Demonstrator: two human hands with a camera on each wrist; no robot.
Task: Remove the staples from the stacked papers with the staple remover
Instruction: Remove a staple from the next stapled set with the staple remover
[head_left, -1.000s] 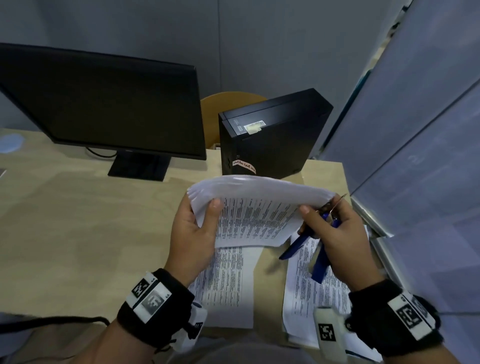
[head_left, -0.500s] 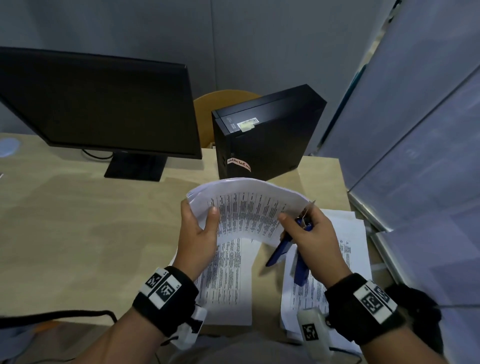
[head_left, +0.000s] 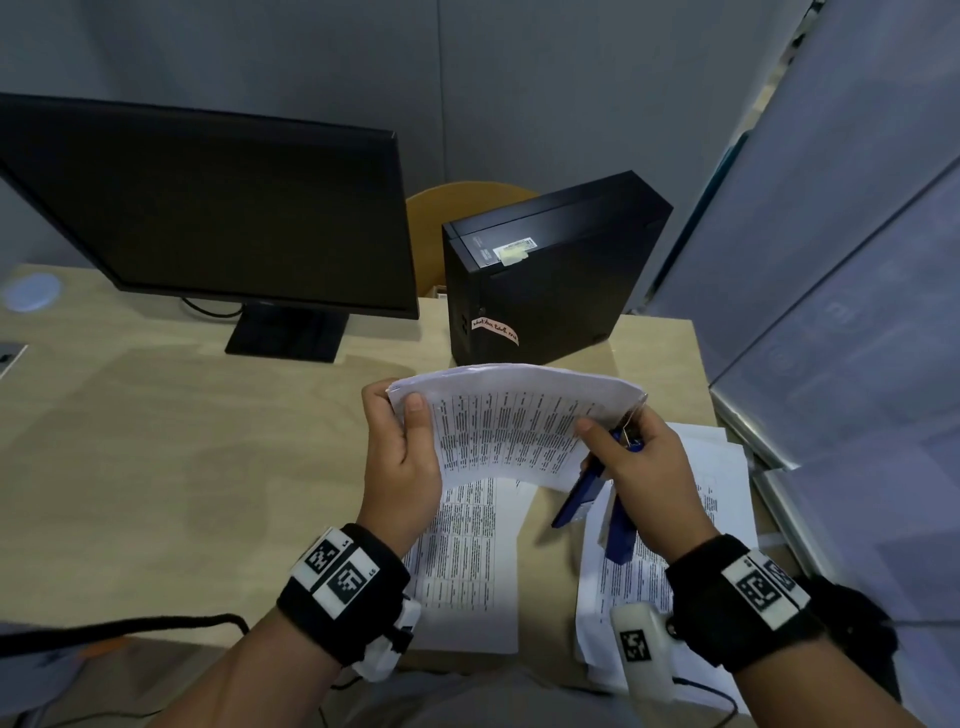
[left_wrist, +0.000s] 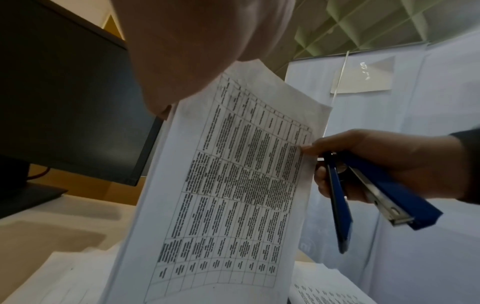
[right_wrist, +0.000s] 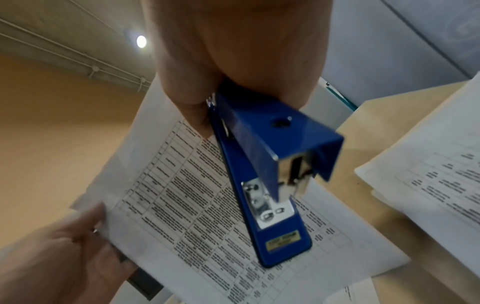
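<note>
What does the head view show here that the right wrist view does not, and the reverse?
Only the head view shows the monitor, the black computer case and both wristbands. Only the right wrist view shows the blue stapler's metal front end and anvil plate up close, plus a ceiling light. Both show the left hand gripping the printed paper stack at one corner, the right hand holding the stapler at the opposite corner, and loose sheets on the desk.

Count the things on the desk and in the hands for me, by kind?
Monitor: 1
Computer box: 1
Blue stapler: 1
Paper bundle held up: 1
Paper piles on the desk: 2
Total: 6
</note>
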